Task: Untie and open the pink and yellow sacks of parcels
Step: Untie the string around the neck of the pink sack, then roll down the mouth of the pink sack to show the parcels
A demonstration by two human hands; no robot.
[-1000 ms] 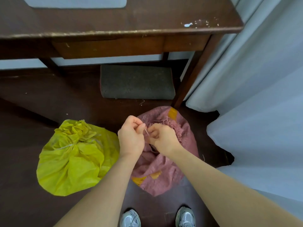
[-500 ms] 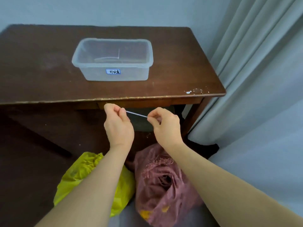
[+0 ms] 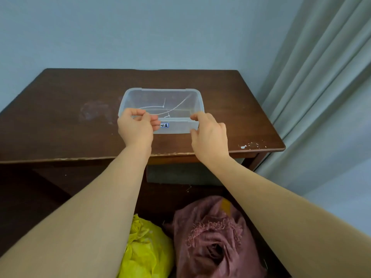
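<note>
Both hands have risen to the clear bin [image 3: 160,109] on the counter [image 3: 60,109]: left hand [image 3: 136,127] fingers apparently pinching a tie, right hand [image 3: 208,135] fingers apart. Below the counter, pink sack [image 3: 216,237] gapes open; yellow sack [image 3: 146,251] seems still tied.

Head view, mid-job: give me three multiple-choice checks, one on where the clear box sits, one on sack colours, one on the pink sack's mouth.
1. Where is the clear plastic box?
A. on the wooden table
B. on the floor
C. inside a sack

2. Which sack colours show below the table?
A. blue and green
B. yellow and pink
C. two pink

3. What state is the pink sack in?
A. tied shut with a cord
B. mouth loose, dark opening showing
C. emptied flat

Answers: 1 A, the box rests on the tabletop between the left hand and right hand. 2 B, the yellow sack lies beside the pink one. 3 B, a dark hole shows among its gathered folds.
</note>
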